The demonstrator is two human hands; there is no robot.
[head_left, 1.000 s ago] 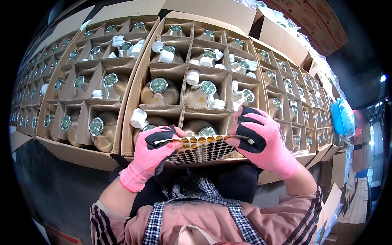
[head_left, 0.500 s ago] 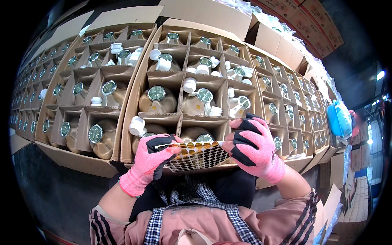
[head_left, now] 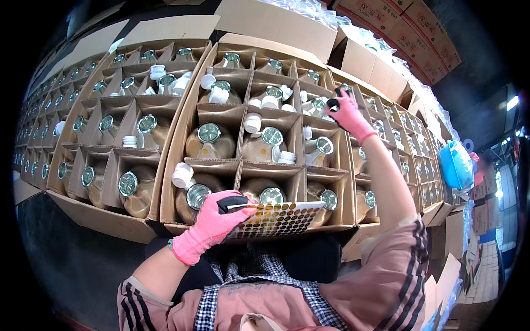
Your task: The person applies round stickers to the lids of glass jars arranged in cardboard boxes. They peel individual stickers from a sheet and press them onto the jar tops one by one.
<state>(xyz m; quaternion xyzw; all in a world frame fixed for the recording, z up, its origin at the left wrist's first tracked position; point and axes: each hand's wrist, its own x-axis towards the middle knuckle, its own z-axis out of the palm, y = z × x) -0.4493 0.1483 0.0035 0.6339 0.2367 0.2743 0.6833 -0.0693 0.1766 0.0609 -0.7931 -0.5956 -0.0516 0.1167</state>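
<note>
My left hand (head_left: 212, 219) pinched the likely light, bendy dotted sheet (head_left: 284, 220) by its edge; right hand (head_left: 351, 114) hung beyond, grip unclear.

Place: packing workshop | open divided cartons (head_left: 99, 217) in a row | many alike bottles (head_left: 208, 142) inside | printed boxes (head_left: 397, 34) stacked behind

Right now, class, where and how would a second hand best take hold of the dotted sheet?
Likely best: pinch the dotted sheet by its free upper right corner, thumb and fingers on opposite faces, coming from the person's right. It is thin and flat, and the left hand already grips its left end, while the right end projects unheld.
</note>
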